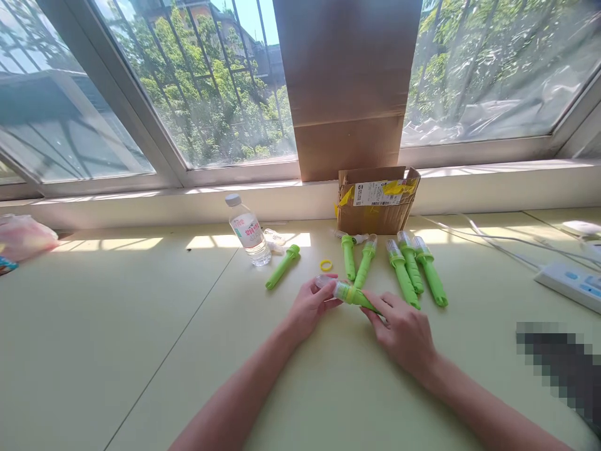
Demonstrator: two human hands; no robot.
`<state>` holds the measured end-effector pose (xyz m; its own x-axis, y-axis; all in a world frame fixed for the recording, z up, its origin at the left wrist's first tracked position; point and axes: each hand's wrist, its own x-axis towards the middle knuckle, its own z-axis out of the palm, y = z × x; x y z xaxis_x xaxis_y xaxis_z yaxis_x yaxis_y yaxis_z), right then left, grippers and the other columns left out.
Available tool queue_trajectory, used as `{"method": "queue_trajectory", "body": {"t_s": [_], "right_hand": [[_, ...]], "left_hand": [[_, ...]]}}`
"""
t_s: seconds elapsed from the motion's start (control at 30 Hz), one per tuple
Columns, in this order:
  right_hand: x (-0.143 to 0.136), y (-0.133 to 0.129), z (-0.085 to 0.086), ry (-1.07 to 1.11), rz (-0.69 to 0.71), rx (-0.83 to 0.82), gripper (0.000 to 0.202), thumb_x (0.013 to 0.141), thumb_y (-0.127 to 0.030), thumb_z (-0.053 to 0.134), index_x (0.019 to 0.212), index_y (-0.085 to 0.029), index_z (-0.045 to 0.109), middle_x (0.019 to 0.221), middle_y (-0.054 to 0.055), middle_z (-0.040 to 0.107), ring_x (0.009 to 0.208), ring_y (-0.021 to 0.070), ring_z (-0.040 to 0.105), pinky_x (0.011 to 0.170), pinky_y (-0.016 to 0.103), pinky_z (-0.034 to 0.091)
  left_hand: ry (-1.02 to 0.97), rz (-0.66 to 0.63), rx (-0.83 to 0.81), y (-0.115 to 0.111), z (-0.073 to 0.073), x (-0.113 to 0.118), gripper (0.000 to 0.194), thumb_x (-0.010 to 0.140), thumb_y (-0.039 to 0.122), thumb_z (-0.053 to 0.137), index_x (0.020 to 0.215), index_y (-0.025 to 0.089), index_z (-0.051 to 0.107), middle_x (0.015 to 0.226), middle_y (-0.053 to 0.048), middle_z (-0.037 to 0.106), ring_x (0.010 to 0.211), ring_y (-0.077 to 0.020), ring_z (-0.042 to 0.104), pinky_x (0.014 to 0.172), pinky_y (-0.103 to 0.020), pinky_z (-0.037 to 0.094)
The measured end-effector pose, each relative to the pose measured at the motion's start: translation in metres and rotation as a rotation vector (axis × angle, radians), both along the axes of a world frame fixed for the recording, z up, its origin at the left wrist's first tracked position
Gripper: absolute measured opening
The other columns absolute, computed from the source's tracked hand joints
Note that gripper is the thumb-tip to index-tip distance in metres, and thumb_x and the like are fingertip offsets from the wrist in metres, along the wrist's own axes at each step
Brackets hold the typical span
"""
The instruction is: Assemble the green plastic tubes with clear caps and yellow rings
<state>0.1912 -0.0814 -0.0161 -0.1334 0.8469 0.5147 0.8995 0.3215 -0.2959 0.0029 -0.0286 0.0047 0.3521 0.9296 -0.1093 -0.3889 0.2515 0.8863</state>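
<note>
Between my two hands a green ribbed handle [350,294] with a clear plastic cap lies almost level, just above the table. My left hand [307,304] pinches its clear cap end. The fingers of my right hand [399,326] are closed on the green end. Beyond it, two similar green handles [366,260] lean close together, one partly hidden behind the held one. To the right lie three more capped handles [413,270]. A single green handle without a visible clear cap [282,267] lies to the left, and a yellow ring [325,265] rests near my left hand.
A water bottle [248,232] stands at the back left, beside a small clear plastic piece [275,240]. An open cardboard box [373,216] is against the window ledge. At right are a power strip [570,283] and white cables; a pinkish bag [25,235] sits far left.
</note>
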Motion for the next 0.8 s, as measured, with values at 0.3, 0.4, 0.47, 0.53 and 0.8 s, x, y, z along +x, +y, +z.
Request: {"method": "queue_trajectory", "body": {"t_s": [0.3, 0.4, 0.47, 0.53, 0.8], "right_hand": [[0.0002, -0.0032, 0.0012, -0.193, 0.041, 0.091, 0.029, 0.092, -0.029, 0.042, 0.111, -0.020, 0.062, 0.068, 0.001, 0.060, 0.058, 0.0115, 0.051, 0.052, 0.025, 0.025], [-0.0007, -0.0051, 0.0024, -0.158, 0.029, 0.013, 0.029, 0.091, -0.028, 0.042, 0.112, -0.022, 0.060, 0.071, 0.000, 0.062, 0.057, 0.0111, 0.052, 0.049, 0.025, 0.023], [-0.0009, -0.0052, 0.0021, -0.140, 0.031, -0.038, 0.028, 0.090, -0.029, 0.043, 0.113, -0.023, 0.059, 0.072, -0.001, 0.062, 0.056, 0.0107, 0.052, 0.048, 0.025, 0.022], [-0.0009, -0.0048, 0.0009, -0.137, 0.025, -0.030, 0.028, 0.091, -0.030, 0.044, 0.113, -0.023, 0.059, 0.070, -0.001, 0.061, 0.057, 0.0108, 0.052, 0.048, 0.025, 0.022], [0.0016, -0.0013, -0.0022, -0.204, -0.023, 0.193, 0.028, 0.091, -0.027, 0.047, 0.114, -0.024, 0.063, 0.073, 0.002, 0.060, 0.065, 0.0126, 0.052, 0.058, 0.025, 0.027]], "left_hand": [[-0.018, -0.014, -0.005, -0.0035, 0.0075, 0.0007, 0.028, 0.070, 0.033, 0.071, 0.085, 0.014, 0.057, 0.094, -0.009, 0.067, 0.085, -0.0211, 0.064, 0.080, -0.036, 0.048], [-0.039, -0.037, -0.009, -0.0055, 0.0090, 0.0021, 0.027, 0.071, 0.031, 0.071, 0.085, 0.015, 0.054, 0.094, -0.009, 0.067, 0.085, -0.0202, 0.064, 0.078, -0.035, 0.049], [-0.039, -0.034, -0.017, -0.0061, 0.0080, 0.0031, 0.026, 0.072, 0.031, 0.070, 0.084, 0.015, 0.053, 0.093, -0.009, 0.067, 0.084, -0.0194, 0.064, 0.078, -0.034, 0.048], [-0.043, -0.011, -0.024, -0.0062, 0.0062, 0.0039, 0.027, 0.072, 0.031, 0.070, 0.085, 0.015, 0.053, 0.093, -0.009, 0.067, 0.084, -0.0194, 0.064, 0.079, -0.034, 0.048], [-0.080, 0.033, -0.083, -0.0044, 0.0022, 0.0082, 0.037, 0.070, 0.034, 0.072, 0.096, 0.013, 0.057, 0.098, -0.011, 0.066, 0.094, -0.0233, 0.063, 0.090, -0.039, 0.045]]}}
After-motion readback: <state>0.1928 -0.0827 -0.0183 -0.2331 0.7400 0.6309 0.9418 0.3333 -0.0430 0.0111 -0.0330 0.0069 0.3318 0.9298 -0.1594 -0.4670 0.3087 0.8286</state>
